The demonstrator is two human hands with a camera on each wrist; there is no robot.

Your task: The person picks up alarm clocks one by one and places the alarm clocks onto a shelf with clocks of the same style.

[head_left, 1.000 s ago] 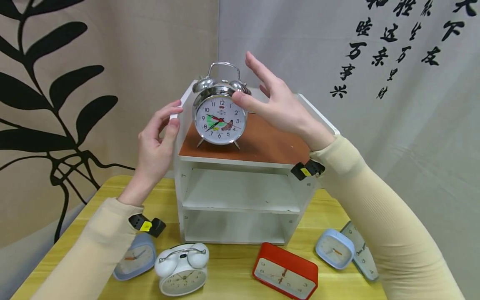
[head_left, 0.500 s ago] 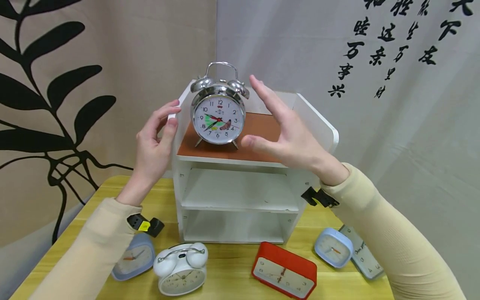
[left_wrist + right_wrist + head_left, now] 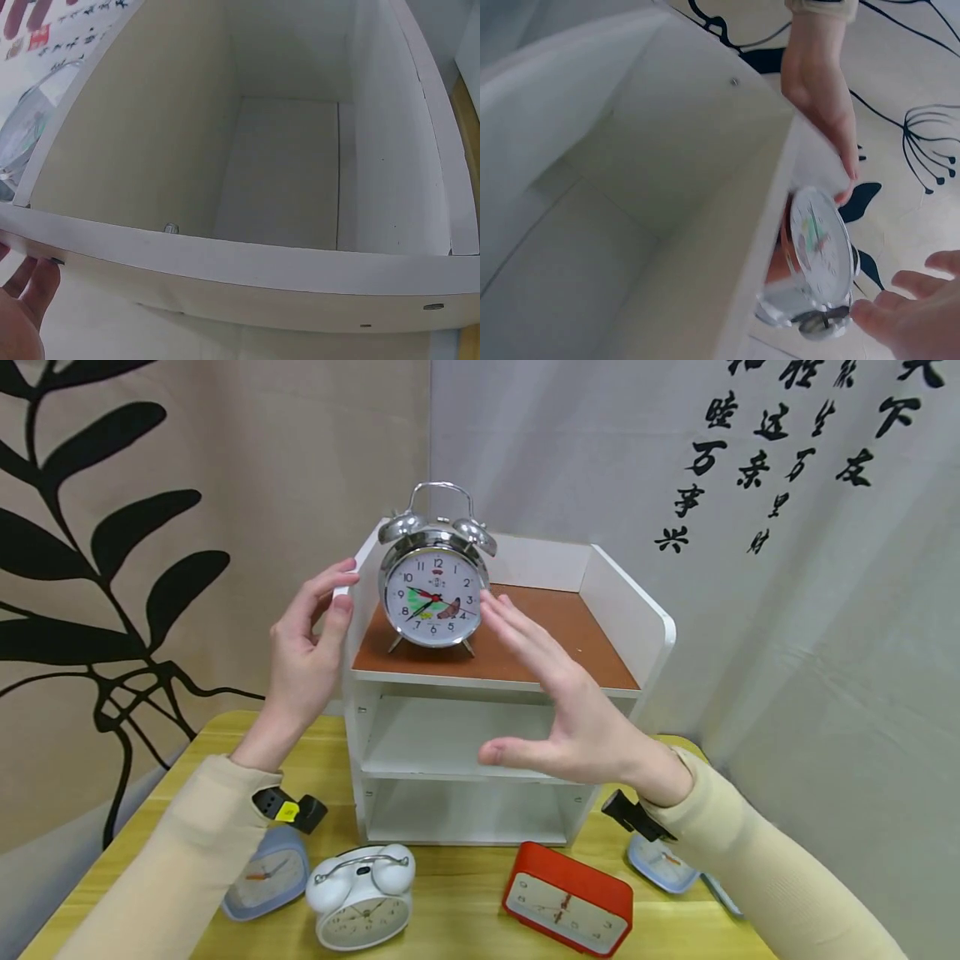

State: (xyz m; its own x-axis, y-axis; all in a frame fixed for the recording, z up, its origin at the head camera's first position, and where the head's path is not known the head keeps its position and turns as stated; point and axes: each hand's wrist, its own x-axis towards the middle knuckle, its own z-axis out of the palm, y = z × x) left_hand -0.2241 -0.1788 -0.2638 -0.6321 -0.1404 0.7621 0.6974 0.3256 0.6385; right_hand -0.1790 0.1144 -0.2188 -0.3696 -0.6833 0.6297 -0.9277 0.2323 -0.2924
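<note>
A silver twin-bell alarm clock [image 3: 435, 597] stands upright on the brown top of a small white shelf unit [image 3: 630, 602], toward its left side. My left hand [image 3: 307, 627] holds the front edge of the unit's left side panel, fingertips and thumb at the edge; the left wrist view shows its fingers [image 3: 37, 289] against the panel's outer face. My right hand [image 3: 566, 710] is in front of the unit, fingers extended and thumb spread apart, holding nothing. Its fingertips overlap the clock's right rim in the head view. In the right wrist view that hand [image 3: 922, 315] is beside the clock [image 3: 821, 247].
On the wooden table [image 3: 450, 902] before the unit are a blue clock [image 3: 270, 877], a white twin-bell clock [image 3: 363, 897] and a red clock [image 3: 567, 897]. Another blue clock [image 3: 663, 864] and a grey one [image 3: 723, 897] are partly hidden by the right sleeve.
My right hand has come down and away from the silver clock's bell to the front of the shelf, fingers now pointing up-left. The left hand and the clock stay put.
</note>
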